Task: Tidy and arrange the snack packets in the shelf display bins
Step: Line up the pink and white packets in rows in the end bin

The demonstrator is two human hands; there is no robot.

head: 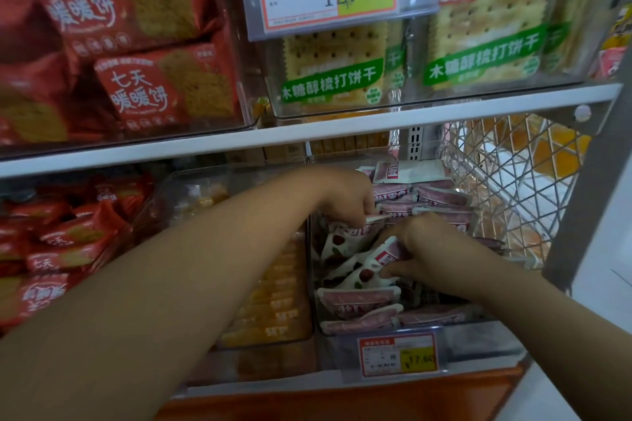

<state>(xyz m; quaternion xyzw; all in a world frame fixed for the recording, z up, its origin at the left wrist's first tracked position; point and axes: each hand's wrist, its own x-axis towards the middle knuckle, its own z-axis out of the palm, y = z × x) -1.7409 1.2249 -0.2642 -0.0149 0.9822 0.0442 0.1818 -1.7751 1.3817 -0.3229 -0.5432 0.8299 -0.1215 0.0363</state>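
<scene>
A clear plastic bin (478, 326) on the lower shelf holds several pink and white snack packets (359, 299), some lying flat, some tumbled. My left hand (345, 196) reaches over the bin's middle and pinches the edge of a white packet (374, 218). Just in front of it, my right hand (420, 249) grips a tilted white packet with red fruit printed on it (367, 267). Neat rows of pink packets (441, 196) lie behind both hands.
An orange-packet bin (273, 314) sits left of the pink one, red biscuit packets (61, 239) farther left. A wire basket (513, 188) stands at right. Above the white shelf edge (307, 137) are red and green cracker bins. A price tag (398, 355) hangs in front.
</scene>
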